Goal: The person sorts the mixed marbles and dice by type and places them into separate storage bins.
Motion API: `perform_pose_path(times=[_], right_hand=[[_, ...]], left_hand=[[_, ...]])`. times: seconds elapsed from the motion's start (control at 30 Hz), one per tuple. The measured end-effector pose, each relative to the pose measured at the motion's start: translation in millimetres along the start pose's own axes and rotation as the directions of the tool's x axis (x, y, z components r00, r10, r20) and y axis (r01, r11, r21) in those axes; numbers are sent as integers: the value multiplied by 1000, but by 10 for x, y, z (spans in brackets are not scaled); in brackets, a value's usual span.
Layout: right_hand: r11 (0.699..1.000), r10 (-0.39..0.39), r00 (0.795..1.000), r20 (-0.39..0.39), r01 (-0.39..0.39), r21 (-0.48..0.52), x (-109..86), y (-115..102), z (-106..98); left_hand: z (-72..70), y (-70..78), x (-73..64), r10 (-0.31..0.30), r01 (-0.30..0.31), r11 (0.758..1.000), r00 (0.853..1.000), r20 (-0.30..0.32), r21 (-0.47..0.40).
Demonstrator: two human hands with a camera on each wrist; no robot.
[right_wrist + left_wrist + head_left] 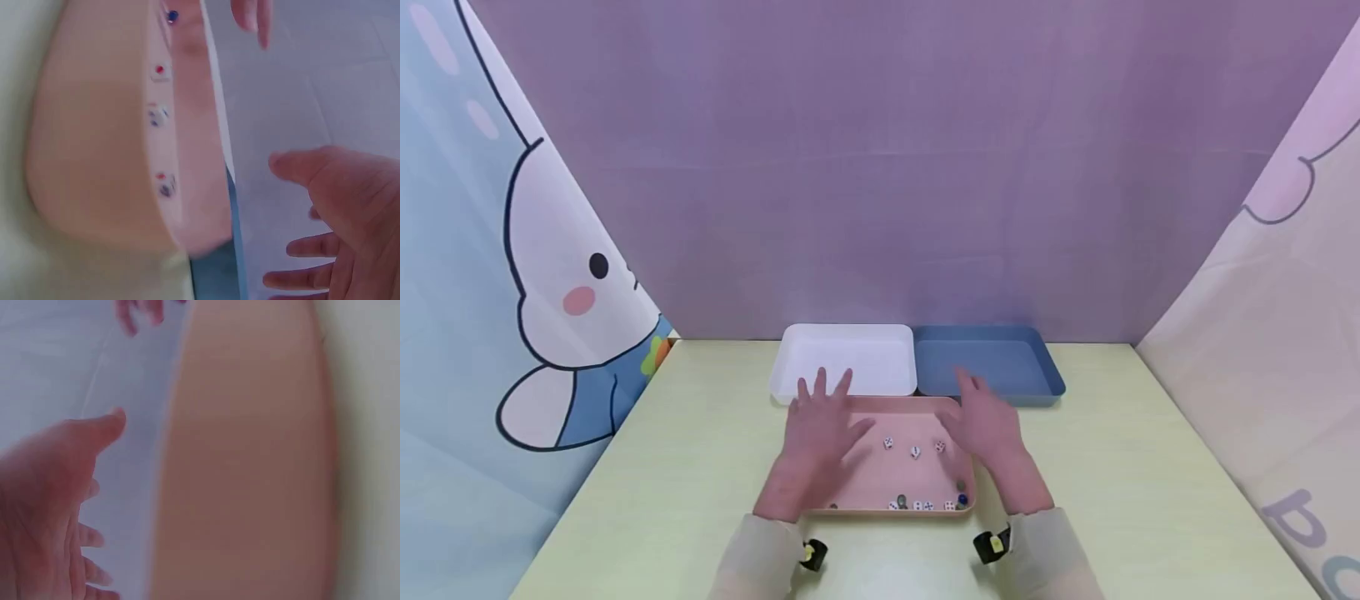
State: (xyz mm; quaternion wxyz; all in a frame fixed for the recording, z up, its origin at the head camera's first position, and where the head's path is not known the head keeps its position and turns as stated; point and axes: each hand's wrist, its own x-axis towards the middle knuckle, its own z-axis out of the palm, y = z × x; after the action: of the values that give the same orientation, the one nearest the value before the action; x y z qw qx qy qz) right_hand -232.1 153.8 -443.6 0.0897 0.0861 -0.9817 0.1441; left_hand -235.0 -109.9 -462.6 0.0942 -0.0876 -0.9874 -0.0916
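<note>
A pink tray [880, 479] lies on the table, holding several white dice [915, 452] and a few glass marbles [962, 499]. Most of the small pieces sit along its near wall, with three dice farther in. Over the tray's left side, my left hand [818, 423] is spread, fingertips overlapping the white tray in the head view. My right hand [988, 423] hovers at the pink tray's right edge, fingers extended toward the blue tray. Neither hand holds anything. In the right wrist view, dice and a blue marble [173, 17] show past the near rim.
Behind the pink tray stand a white tray [857, 358] at left and a blue tray [985, 362] at right, side by side. A purple cloth [880, 167] rises behind the pale table [700, 458]. Printed cloths [572, 333] flank both sides.
</note>
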Motion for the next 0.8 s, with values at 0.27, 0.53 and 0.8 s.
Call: perform_pose_path(times=[0.27,0.53,0.8], right_hand=[[991,32,999,28,-35,129,43,311,-108],[929,45,998,43,-58,365,-37,397,-122],[787,169,966,196,-252,564,-140,391,-5]], left_hand=[[-197,-302,26,17,-11,993,998,55,-114],[-225,-566,-30,69,-46,952,995,67,-302],[-12,-851,-167,24,69,799,989,146,-597]])
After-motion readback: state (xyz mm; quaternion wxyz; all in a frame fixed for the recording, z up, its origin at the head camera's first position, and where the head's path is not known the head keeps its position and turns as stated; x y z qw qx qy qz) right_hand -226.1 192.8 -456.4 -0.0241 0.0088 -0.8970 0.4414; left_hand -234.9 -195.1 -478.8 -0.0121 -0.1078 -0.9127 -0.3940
